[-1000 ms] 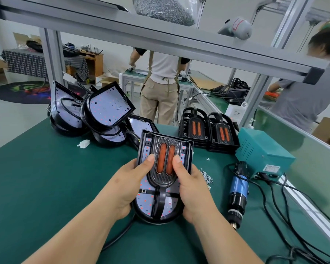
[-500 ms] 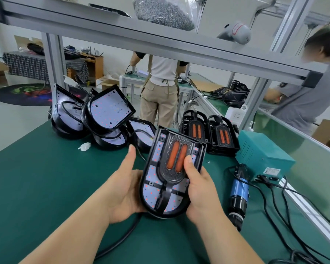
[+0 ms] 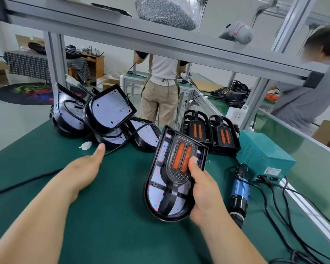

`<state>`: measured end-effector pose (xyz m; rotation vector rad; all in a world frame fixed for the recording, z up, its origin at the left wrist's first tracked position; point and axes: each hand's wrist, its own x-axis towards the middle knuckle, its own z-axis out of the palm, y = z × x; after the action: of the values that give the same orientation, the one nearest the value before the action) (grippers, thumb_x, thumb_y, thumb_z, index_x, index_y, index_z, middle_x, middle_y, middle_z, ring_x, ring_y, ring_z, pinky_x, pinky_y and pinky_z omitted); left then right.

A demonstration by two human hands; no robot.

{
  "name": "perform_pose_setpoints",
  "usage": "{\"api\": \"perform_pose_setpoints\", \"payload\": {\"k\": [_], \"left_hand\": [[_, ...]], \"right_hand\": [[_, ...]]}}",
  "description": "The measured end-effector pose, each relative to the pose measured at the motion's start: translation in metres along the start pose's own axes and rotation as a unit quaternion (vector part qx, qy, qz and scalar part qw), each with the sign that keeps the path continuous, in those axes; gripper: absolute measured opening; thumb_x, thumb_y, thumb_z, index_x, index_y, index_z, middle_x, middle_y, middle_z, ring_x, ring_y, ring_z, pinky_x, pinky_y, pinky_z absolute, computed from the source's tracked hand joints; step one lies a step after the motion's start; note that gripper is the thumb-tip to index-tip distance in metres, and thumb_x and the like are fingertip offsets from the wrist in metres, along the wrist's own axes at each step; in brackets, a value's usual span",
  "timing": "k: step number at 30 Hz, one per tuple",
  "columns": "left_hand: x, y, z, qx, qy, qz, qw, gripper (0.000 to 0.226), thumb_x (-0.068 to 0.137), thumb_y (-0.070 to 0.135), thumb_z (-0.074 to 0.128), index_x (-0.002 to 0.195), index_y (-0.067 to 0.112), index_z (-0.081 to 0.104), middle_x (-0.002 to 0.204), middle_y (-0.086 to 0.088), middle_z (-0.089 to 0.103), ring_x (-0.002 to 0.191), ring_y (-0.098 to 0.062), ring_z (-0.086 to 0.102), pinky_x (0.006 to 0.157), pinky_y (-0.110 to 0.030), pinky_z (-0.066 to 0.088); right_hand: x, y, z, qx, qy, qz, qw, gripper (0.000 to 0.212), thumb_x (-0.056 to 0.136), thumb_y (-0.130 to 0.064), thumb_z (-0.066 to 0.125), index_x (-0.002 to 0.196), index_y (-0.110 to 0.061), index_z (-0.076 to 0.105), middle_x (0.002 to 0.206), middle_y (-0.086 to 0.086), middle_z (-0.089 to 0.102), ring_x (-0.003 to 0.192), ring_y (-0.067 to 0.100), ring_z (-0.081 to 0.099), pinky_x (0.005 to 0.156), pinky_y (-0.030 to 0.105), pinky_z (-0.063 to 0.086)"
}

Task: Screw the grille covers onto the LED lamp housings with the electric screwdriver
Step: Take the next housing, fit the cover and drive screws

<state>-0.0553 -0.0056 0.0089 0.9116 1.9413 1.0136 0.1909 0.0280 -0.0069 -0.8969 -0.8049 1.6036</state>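
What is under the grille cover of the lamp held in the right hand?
A pale LED board with red dots shows beside the grille cover, inside the black housing. The board's middle is covered.

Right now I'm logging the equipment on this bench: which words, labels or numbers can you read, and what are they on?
Nothing here can be read as text.
White label on the teal power supply box: print too small to read.
Grey object on the top shelf: red marking, blurred, no letters legible.
The lamp housing in the right hand: no lettering shows.
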Motion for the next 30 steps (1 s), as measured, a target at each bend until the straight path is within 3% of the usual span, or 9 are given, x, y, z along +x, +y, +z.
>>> {"api": "perform_pose_setpoints", "payload": {"k": [3,6,8,11,14,17,22,27,30], "left_hand": [[0.019,-0.013,-0.001,0.074,0.102,0.039,0.991,0.050,0.101,0.053,0.034,0.102,0.014,0.065,0.106,-0.007,0.065,0.118,-0.036,0.053,0.108,-0.048,0.038],[0.015,-0.011,0.019,0.090,0.178,0.121,0.972,0.039,0.101,0.037,0.041,0.090,0.007,0.064,0.073,-0.012,0.062,0.075,-0.031,0.055,0.075,-0.041,0.048],[0.003,-0.002,0.039,-0.022,0.129,0.151,0.980,0.030,0.101,0.036,0.045,0.094,0.017,0.068,0.086,-0.009,0.068,0.079,-0.025,0.057,0.079,-0.041,0.048],[-0.018,0.010,0.065,-0.262,-0.121,0.091,0.953,0.038,0.096,0.050,0.050,0.103,0.019,0.072,0.112,-0.006,0.074,0.097,-0.020,0.069,0.090,-0.039,0.052],[-0.027,0.013,0.079,-0.317,-0.274,0.030,0.908,0.058,0.078,0.061,0.058,0.107,0.016,0.078,0.111,-0.012,0.075,0.101,-0.027,0.073,0.081,-0.038,0.059],[-0.026,0.010,0.085,-0.344,-0.292,-0.009,0.893,0.055,0.076,0.054,0.065,0.108,0.012,0.078,0.113,-0.019,0.073,0.102,-0.035,0.072,0.083,-0.045,0.060],[-0.028,0.009,0.083,-0.344,-0.278,-0.018,0.896,0.049,0.074,0.032,0.073,0.112,0.001,0.073,0.108,-0.025,0.073,0.094,-0.040,0.073,0.073,-0.050,0.061],[-0.029,0.008,0.080,-0.363,-0.268,-0.013,0.892,0.040,0.075,0.018,0.073,0.108,-0.004,0.071,0.104,-0.027,0.073,0.085,-0.038,0.075,0.064,-0.046,0.061],[-0.026,0.005,0.079,-0.376,-0.253,-0.028,0.891,0.048,0.073,0.019,0.072,0.114,-0.005,0.068,0.106,-0.028,0.072,0.086,-0.038,0.074,0.065,-0.048,0.062]], "right_hand": [[0.000,0.009,0.001,-0.076,0.018,0.015,0.997,0.030,0.089,-0.036,0.067,0.104,-0.010,0.072,0.098,0.011,0.077,0.088,0.029,0.075,0.078,0.044,0.060],[0.001,0.012,0.003,-0.106,0.032,0.029,0.993,0.030,0.092,-0.036,0.067,0.106,-0.010,0.071,0.096,0.009,0.078,0.088,0.028,0.075,0.080,0.045,0.060],[0.003,0.012,0.003,-0.116,0.040,0.031,0.992,0.032,0.091,-0.037,0.069,0.108,-0.010,0.070,0.095,0.007,0.078,0.089,0.028,0.075,0.083,0.047,0.060],[0.004,0.009,0.004,-0.125,0.037,0.032,0.991,0.028,0.093,-0.035,0.067,0.105,-0.010,0.070,0.090,0.007,0.078,0.079,0.025,0.076,0.061,0.038,0.061],[0.004,0.008,0.008,-0.144,0.028,0.038,0.988,0.027,0.095,-0.035,0.065,0.105,-0.010,0.071,0.091,0.008,0.078,0.083,0.028,0.076,0.076,0.048,0.061],[0.004,0.007,0.008,-0.182,0.013,0.035,0.983,0.025,0.095,-0.035,0.065,0.099,-0.011,0.072,0.091,0.009,0.078,0.086,0.031,0.075,0.086,0.055,0.058],[0.004,0.007,0.009,-0.216,0.000,0.031,0.976,0.024,0.095,-0.037,0.065,0.092,-0.014,0.071,0.086,0.004,0.078,0.080,0.024,0.076,0.083,0.050,0.059],[-0.001,0.006,0.009,-0.216,-0.031,0.042,0.975,0.025,0.091,-0.037,0.070,0.103,-0.015,0.072,0.096,0.006,0.078,0.092,0.027,0.075,0.089,0.051,0.057],[-0.009,0.010,0.005,-0.249,-0.084,0.043,0.964,0.037,0.083,-0.018,0.080,0.115,-0.016,0.065,0.106,0.005,0.076,0.098,0.023,0.073,0.093,0.043,0.056]]}}
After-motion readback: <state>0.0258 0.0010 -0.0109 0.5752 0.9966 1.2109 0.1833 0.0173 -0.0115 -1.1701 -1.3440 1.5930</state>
